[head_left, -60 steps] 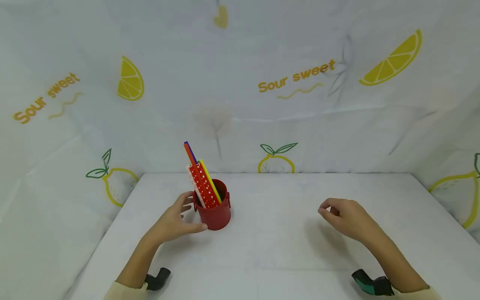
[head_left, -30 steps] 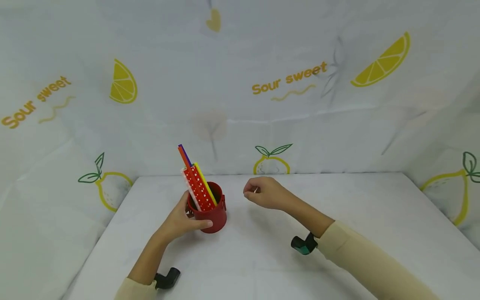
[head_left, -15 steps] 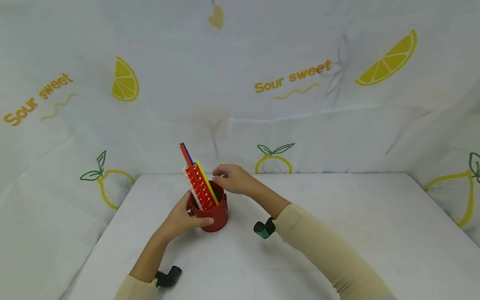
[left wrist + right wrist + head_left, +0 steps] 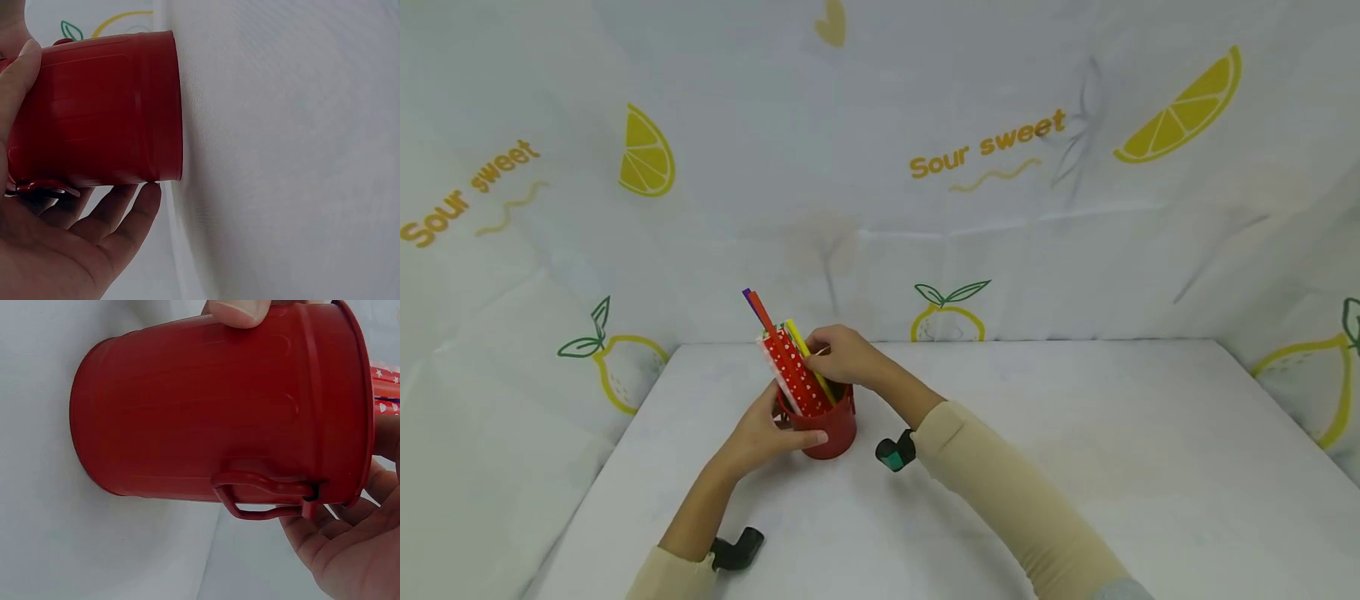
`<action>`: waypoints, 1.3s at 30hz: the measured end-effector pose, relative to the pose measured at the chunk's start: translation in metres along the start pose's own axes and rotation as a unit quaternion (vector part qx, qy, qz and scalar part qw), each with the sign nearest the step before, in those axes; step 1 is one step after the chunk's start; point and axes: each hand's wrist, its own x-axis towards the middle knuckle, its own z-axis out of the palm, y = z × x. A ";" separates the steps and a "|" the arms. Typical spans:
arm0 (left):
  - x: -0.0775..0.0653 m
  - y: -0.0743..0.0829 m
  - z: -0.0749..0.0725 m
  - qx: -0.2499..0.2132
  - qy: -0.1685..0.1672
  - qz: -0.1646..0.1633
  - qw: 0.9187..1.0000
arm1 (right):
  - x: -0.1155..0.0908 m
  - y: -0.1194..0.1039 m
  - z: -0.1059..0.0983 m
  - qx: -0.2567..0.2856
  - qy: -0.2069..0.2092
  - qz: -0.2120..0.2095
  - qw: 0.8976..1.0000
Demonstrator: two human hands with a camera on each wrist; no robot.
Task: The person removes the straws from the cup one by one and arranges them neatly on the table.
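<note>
A small red bucket (image 4: 827,432) with side handles stands on the white table, holding a bundle of thin sticks. My left hand (image 4: 763,437) grips its left side; the thumb lies across the front, as the left wrist view also shows. My right hand (image 4: 842,357) is over the bucket's back rim, its thumb and forefinger pinching a yellow stick (image 4: 798,336). Beside that stick are red ones with white hearts and stars (image 4: 801,383), a pale pink one (image 4: 777,367), and longer orange (image 4: 760,308) and purple ones. In the right wrist view the right hand's fingertips are partly hidden behind the bucket.
The white table (image 4: 1075,450) reaches a backdrop (image 4: 880,250) printed with lemons and lettering, which also rises at both sides. A black wrist-camera mount sits on each wrist, the left mount (image 4: 739,550) low over the table.
My right hand has come left from the table's right side to the sticks. My left hand has closed on the bucket. The orange and purple sticks now lean further left.
</note>
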 end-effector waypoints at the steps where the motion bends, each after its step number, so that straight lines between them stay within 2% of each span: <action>1: 0.000 0.000 0.000 0.000 0.000 -0.001 1.000 | 0.000 0.001 0.000 -0.001 0.002 0.001 1.000; 5: 0.000 0.000 0.000 0.001 0.000 -0.008 1.000 | -0.006 0.003 0.000 -0.032 0.028 -0.020 0.999; 8: 0.000 0.000 0.000 0.001 0.002 -0.010 1.000 | -0.013 0.002 0.001 -0.055 0.050 -0.059 0.995; 14: 0.000 -0.001 0.000 0.002 0.008 -0.014 1.000 | -0.029 -0.001 0.004 -0.050 0.075 -0.126 0.988; 19: -0.002 -0.001 0.001 -0.002 0.012 -0.028 1.000 | -0.039 0.005 0.006 -0.052 0.109 -0.125 0.985; 24: -0.001 0.000 0.001 -0.002 0.012 -0.028 1.000 | -0.045 0.013 0.007 -0.045 0.127 -0.135 0.982; 27: 0.000 0.000 0.001 0.001 0.013 -0.027 1.000 | -0.046 0.015 0.009 -0.051 0.133 -0.131 0.981; 33: 0.001 -0.002 0.001 -0.001 0.013 -0.027 1.000 | -0.049 0.016 0.013 -0.080 0.125 -0.093 0.985; 39: -0.001 -0.002 0.001 0.001 0.013 -0.019 1.000 | -0.052 0.019 0.016 -0.081 0.136 -0.111 0.981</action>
